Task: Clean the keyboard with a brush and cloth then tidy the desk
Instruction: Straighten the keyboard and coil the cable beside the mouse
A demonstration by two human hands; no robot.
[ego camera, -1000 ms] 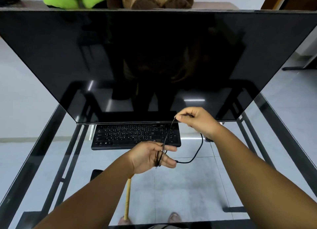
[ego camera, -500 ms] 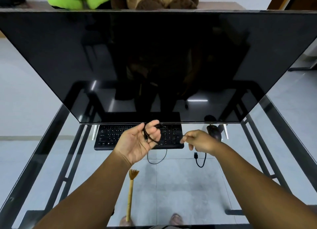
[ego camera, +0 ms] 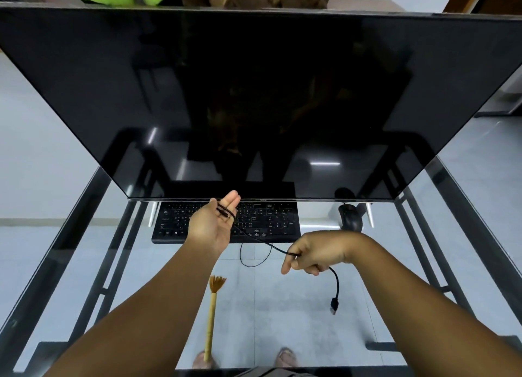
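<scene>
- A brush (ego camera: 211, 314) is lying on the glass desk (ego camera: 310, 306), nearer than the keyboard (ego camera: 271, 221), bristles pointing at it.
- The right hand (ego camera: 313, 256) is pinching the cable (ego camera: 262, 241) near the keyboard's front right corner; the plug (ego camera: 334, 304) is hanging free over bare glass.
- The left hand (ego camera: 214, 224) is hovering over the keyboard's left half, fingers straight and together, cable looped around them.
- A mouse (ego camera: 350, 218) is sitting right of the keyboard; the monitor (ego camera: 254, 94) is overhanging its far edge.
</scene>
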